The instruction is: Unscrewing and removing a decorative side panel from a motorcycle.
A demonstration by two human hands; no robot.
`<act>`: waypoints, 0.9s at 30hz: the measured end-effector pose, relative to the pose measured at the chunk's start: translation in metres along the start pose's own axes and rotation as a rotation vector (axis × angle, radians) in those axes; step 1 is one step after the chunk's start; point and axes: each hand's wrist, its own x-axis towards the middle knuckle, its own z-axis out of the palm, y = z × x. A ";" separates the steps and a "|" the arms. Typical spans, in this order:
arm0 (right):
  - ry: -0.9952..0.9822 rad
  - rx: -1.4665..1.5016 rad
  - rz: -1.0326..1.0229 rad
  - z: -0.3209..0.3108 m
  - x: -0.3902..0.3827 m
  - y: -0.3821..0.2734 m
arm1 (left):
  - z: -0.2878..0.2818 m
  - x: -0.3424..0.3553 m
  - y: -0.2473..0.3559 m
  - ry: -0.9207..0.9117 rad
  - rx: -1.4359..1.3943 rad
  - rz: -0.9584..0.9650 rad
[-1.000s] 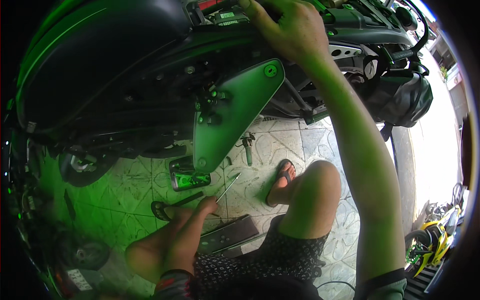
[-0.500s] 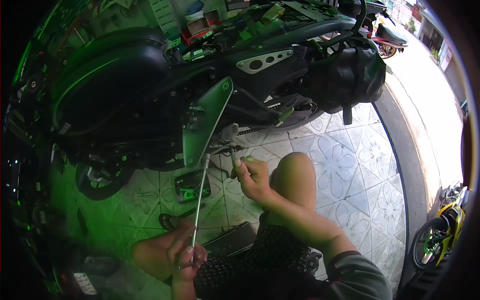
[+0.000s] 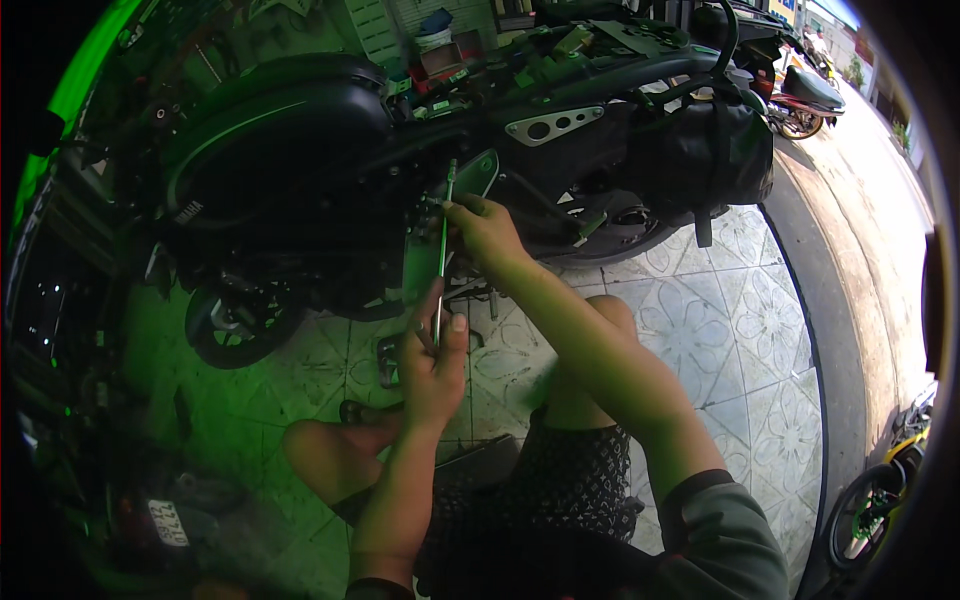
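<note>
In the head view my left hand (image 3: 435,362) grips the lower part of a long, thin metal tool (image 3: 442,265), which points up toward a triangular plate (image 3: 480,172) on the side of a black motorcycle (image 3: 270,130). My right hand (image 3: 488,238) is closed at the plate, thumb and fingertips beside the tool's upper part and some small fittings (image 3: 432,200); what they hold is too small to make out. The tool's tip rises above my right fingers, in front of the plate. A mirror-like dark part (image 3: 390,365) lies on the tiles below, partly hidden by my left hand.
My bent legs (image 3: 320,445) are on the tiled floor (image 3: 690,330). A black saddlebag (image 3: 700,160) hangs at the rear. A yellow motorbike (image 3: 890,470) stands lower right, a red scooter (image 3: 800,115) upper right by the pavement. A dark vehicle with a plate (image 3: 168,520) is lower left.
My right hand came down from the motorcycle's top, then moved up to the triangular plate. My left hand raised the long tool from low between my legs to the plate.
</note>
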 end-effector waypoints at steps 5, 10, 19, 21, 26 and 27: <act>0.001 -0.030 0.009 -0.010 0.025 0.005 | 0.016 0.016 -0.012 0.094 0.219 0.129; 0.012 0.026 0.059 -0.003 0.029 0.011 | 0.017 0.020 -0.013 0.130 0.367 0.206; 0.025 -0.113 0.040 -0.011 0.014 0.006 | 0.006 0.025 0.005 -0.066 0.645 0.276; 0.065 -0.134 0.014 -0.014 0.004 0.009 | 0.001 0.024 -0.003 0.021 0.518 0.217; -0.037 -0.448 -0.328 -0.022 -0.041 0.009 | 0.005 0.023 -0.046 0.275 0.285 0.239; -0.072 -0.519 -0.432 -0.020 -0.057 -0.002 | 0.010 0.023 -0.050 0.329 0.294 0.308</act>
